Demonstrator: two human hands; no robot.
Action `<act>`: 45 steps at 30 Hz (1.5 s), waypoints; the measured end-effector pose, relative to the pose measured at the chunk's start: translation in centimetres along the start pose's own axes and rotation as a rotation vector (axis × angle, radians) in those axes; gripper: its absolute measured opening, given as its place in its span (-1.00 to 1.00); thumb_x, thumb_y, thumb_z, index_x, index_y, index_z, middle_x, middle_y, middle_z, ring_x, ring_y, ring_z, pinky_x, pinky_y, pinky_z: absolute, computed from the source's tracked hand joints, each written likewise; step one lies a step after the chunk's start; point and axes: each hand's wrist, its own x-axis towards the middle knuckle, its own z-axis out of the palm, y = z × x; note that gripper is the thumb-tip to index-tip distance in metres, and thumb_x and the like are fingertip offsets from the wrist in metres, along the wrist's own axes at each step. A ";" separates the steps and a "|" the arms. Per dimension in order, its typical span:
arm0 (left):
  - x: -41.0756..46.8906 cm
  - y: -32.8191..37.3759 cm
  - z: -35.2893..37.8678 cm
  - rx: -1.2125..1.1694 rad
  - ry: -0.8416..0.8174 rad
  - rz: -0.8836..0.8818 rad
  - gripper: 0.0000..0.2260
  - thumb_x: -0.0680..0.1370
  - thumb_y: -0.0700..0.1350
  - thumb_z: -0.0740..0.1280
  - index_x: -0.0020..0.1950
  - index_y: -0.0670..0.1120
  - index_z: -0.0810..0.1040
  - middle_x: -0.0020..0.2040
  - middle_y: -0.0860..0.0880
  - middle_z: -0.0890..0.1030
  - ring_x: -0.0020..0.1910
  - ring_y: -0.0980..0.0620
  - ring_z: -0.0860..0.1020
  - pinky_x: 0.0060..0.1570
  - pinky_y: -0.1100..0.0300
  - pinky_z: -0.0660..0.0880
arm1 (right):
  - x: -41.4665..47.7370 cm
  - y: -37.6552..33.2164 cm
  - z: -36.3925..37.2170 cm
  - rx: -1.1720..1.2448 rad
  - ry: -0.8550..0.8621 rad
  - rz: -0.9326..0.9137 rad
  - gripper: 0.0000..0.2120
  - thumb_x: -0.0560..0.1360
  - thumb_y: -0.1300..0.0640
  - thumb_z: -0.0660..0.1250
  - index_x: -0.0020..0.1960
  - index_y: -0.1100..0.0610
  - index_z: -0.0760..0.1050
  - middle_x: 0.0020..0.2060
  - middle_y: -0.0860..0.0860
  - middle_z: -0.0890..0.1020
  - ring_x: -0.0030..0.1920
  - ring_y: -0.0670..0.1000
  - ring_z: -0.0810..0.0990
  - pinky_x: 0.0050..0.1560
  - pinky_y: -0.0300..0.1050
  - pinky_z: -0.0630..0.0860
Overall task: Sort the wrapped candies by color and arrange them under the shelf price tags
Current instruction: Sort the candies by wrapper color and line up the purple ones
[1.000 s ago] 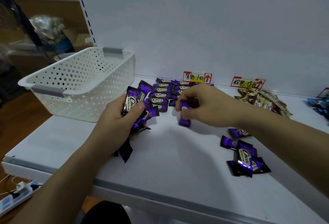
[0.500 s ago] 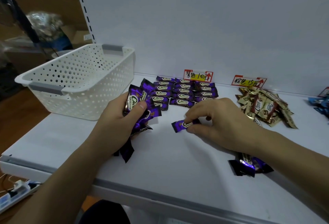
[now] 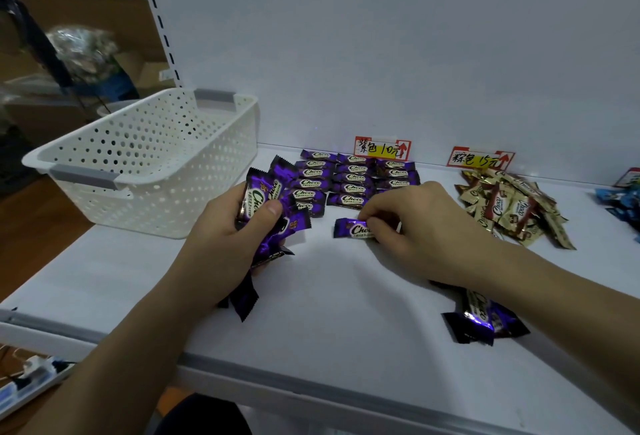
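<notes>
You're filling the purple rows under their tag; your right hand pinches one purple candy on the shelf just below them; your left hand grips a spare bunch; next, likely, square it into line.

On the shelf, the basket stands left of the candy rows, a loose candy pile right of them.

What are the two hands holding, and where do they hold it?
The left hand grips a purple candy bunch around its middle. The right hand pinches a single candy at its right end.
</notes>
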 end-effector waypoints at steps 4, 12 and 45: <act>0.0 0.0 0.0 -0.010 -0.002 -0.003 -0.80 0.65 -0.06 0.27 -0.15 0.00 0.57 -0.26 0.10 0.68 -0.32 0.20 0.59 -0.32 0.41 0.41 | 1.0 0.3 0.2 -0.069 -0.025 0.056 -0.85 0.56 0.12 0.33 -0.10 0.02 0.68 -0.22 -0.12 0.68 -0.24 -0.13 0.56 -0.19 -0.31 0.46; 0.1 -0.2 -0.1 -0.024 -0.012 -0.003 -0.80 0.66 -0.07 0.28 -0.14 0.02 0.59 -0.23 0.05 0.69 -0.24 0.04 0.63 -0.25 0.25 0.48 | 0.5 -0.2 1.2 -0.074 -0.024 -0.037 -0.94 0.51 0.04 0.42 -0.04 -0.06 0.66 -0.17 -0.18 0.60 -0.14 -0.12 0.55 -0.11 -0.17 0.47; 0.2 -0.5 -0.1 -0.050 -0.038 0.035 -0.83 0.65 -0.13 0.28 -0.11 -0.07 0.61 -0.23 -0.02 0.69 -0.23 -0.06 0.63 -0.26 0.25 0.50 | 3.9 -1.8 3.5 -0.013 0.083 -0.118 -0.75 0.62 0.10 0.25 0.22 -0.04 0.61 0.08 -0.12 0.66 0.11 0.01 0.50 0.09 0.10 0.49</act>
